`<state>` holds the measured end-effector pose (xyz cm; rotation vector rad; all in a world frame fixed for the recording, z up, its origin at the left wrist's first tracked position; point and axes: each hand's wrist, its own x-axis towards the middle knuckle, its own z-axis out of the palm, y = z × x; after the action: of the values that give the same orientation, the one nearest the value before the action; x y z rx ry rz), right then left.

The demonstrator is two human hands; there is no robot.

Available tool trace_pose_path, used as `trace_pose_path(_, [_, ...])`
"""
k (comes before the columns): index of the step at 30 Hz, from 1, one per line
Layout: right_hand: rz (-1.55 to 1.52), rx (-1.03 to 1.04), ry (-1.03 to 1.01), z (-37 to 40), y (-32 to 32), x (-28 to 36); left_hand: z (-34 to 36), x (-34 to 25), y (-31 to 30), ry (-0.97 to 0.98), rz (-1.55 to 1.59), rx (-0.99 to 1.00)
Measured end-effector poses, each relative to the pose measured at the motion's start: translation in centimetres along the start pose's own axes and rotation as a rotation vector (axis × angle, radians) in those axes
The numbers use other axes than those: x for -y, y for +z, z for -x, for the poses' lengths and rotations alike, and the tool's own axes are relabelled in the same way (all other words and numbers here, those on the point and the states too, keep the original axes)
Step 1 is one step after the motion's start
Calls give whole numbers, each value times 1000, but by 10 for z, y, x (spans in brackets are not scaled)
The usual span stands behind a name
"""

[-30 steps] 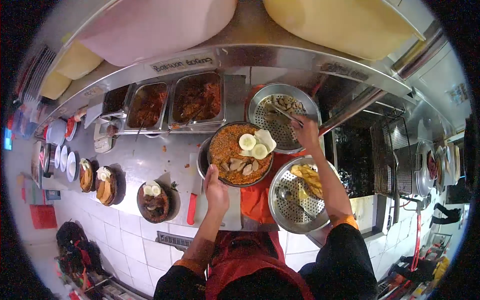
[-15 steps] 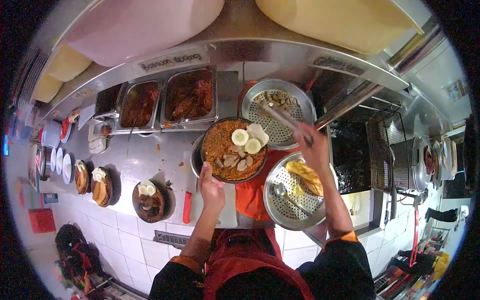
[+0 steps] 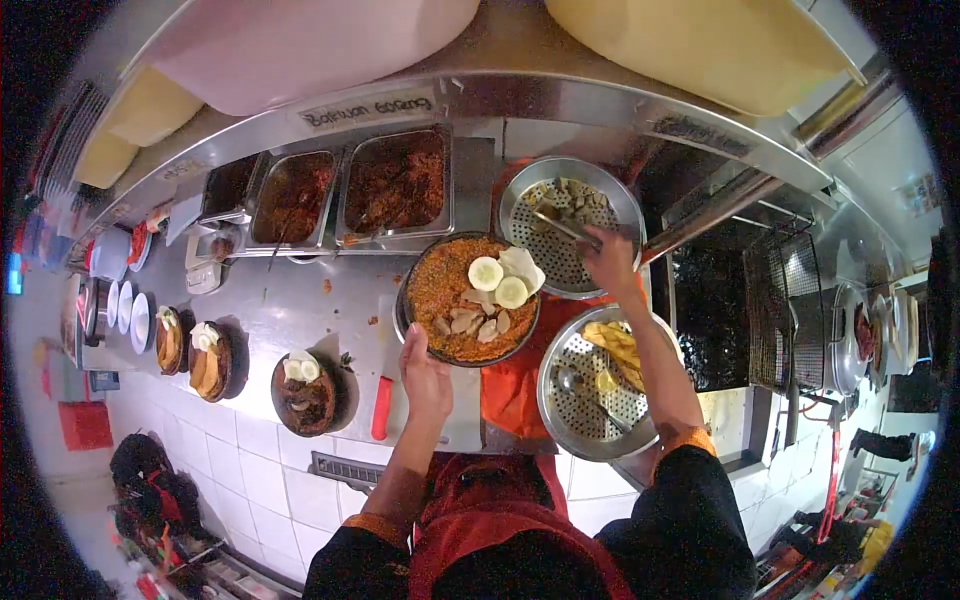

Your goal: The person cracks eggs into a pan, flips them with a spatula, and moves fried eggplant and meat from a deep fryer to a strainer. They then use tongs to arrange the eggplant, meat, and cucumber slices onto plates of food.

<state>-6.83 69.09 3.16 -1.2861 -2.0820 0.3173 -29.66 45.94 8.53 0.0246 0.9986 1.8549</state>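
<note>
My left hand (image 3: 426, 378) grips the near left rim of a dark round bowl (image 3: 440, 290) filled with reddish food, topped with white-green slices (image 3: 486, 273) and pale pieces. Metal tongs (image 3: 566, 222) are in my right hand (image 3: 608, 262), their tips over the upper perforated metal bowl (image 3: 553, 262), among greyish pieces (image 3: 580, 200). Below it, a second perforated bowl (image 3: 570, 425) holds yellow pieces (image 3: 615, 345) and a spoon. An orange-red cloth (image 3: 510, 400) lies beneath and beside the bowls.
Metal trays of red food (image 3: 395, 185) stand at the back. Three dark dishes with food, one nearest (image 3: 306, 405), sit left beside a red-handled tool (image 3: 382, 408). A fryer with wire baskets (image 3: 780, 310) is at right. A shelf edge (image 3: 560, 95) crosses above.
The tongs in my right hand have moved from above the filled bowl's right side into the upper perforated bowl. The whole view has shifted slightly.
</note>
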Motion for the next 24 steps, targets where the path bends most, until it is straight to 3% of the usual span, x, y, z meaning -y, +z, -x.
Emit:
trace_pose_path(4, [-9,21,14,6,8,-3,-7,7,-8,39,-29,-7])
trace_pose_path(7, [-223,42,120,12,-50,47,-11,10,-15,-8,-38,-28])
trace_pose_path(9, [-358,207,299,21,-98,101,-8,7,-6,3,-13,20])
trace_pose_path(10, [-353,204,300,32,-104,119,-9,8,-6,-1,-10,24])
trace_pose_path(12, [-402,197,35,50,-107,141,-10,11,-7,9,3,76])
trace_pose_path(16, [-429,58,-76,42,-98,120,-11,10,-5,-11,35,73])
trace_pose_path(18, [0,-21,8,17,-83,71,-10,8,-8,-16,38,110])
trace_pose_path(20, [64,-148,-72,-4,-37,7,-8,9,-8,13,22,82])
trace_pose_path(24, [281,1,128,-20,-9,-18,-7,7,-7,21,-22,-12])
